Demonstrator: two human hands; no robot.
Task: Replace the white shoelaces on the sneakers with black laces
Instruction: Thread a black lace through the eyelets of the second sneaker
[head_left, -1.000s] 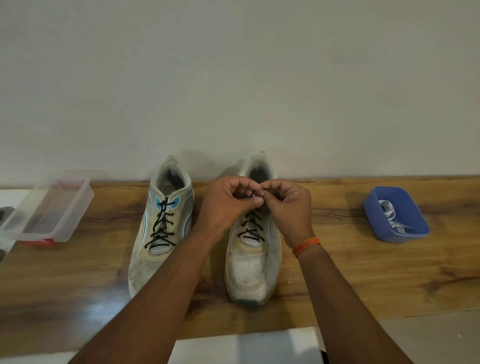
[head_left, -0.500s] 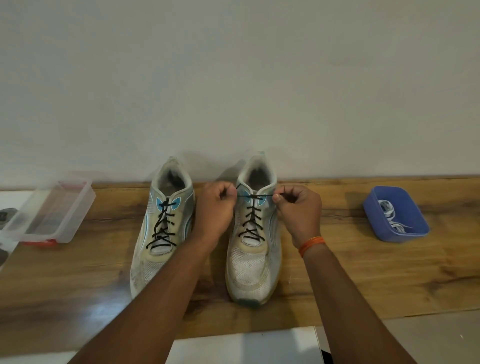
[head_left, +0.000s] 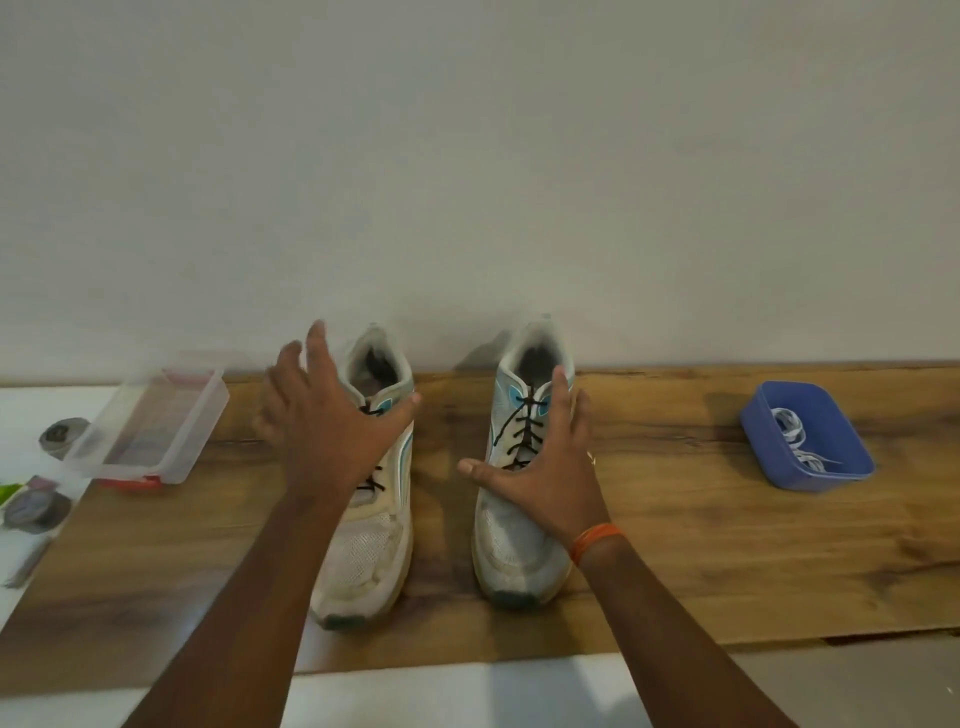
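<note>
- Sneakers, both on the wooden board (head_left: 675, 545), toes toward you, heels near the wall (head_left: 467, 156). Left sneaker (head_left: 371, 551) and right sneaker (head_left: 511, 535) stand apart, a bare strip of board between them.
- Black laces (head_left: 522, 434) cross the right sneaker's eyelets to the top; no loose ends visible. Left sneaker's black lace (head_left: 370, 483) shows only below and beside your hand; the rest is hidden.
- Your left hand (head_left: 327, 426) is released: fingers spread and straight, holding nothing, over the left sneaker's collar. Whether it touches the shoe cannot be told; fingertips are motion-blurred.
- Your right hand (head_left: 545, 483) is likewise released, fingers straight, thumb stretched toward the gap between the shoes. The palm lies over the outer side of the right sneaker, just below the laced section. Contact looks likely, not certain.
- Judgement: one splayed hand per shoe suits grasping or squaring the pair, not threading. Lacing appears finished on the right shoe, probably on both.
- Outward from your right hand: blue tub (head_left: 808, 441), well apart on the board, holds the white laces (head_left: 795, 439); presumably parked there to stay clear of the work.
- Outward from your left hand: clear plastic box (head_left: 156, 421) at the board's edge, tilted, nothing discernible inside; likely the black laces' container.
- Beyond the box, off the board: tape rolls (head_left: 39, 512), small items too blurred to name.
</note>
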